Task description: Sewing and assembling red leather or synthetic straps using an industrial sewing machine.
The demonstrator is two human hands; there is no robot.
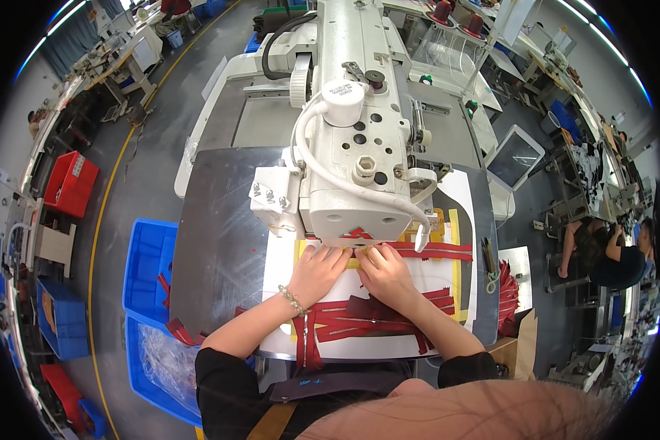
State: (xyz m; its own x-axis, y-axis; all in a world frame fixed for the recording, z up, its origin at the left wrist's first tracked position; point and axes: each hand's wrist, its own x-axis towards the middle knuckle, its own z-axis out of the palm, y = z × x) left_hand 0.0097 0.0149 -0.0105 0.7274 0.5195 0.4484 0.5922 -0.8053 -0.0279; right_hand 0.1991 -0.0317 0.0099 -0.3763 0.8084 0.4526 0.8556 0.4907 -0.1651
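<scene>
Just in front of the head of a white industrial sewing machine (359, 202), my two hands work close together. A red zipper (447, 251) runs out to the right from beneath the machine head, and its other part goes behind my fingers. My left hand (320, 273), with a beaded bracelet on the wrist, has its fingers bent and pressed together at the zipper. My right hand (383, 273) pinches beside it, almost touching. My fingertips are partly hidden under the machine head. More red zippers (367, 319) lie in a loose pile between my forearms, some hanging over the front edge.
A white sheet with yellow strips (456, 293) lies on the dark machine table (213, 242). To the right are thread snips (491, 279) and a bundle of red zippers (507, 297). Blue bins (150, 271) stand at the left, one holding clear plastic. A person (620, 260) sits far right.
</scene>
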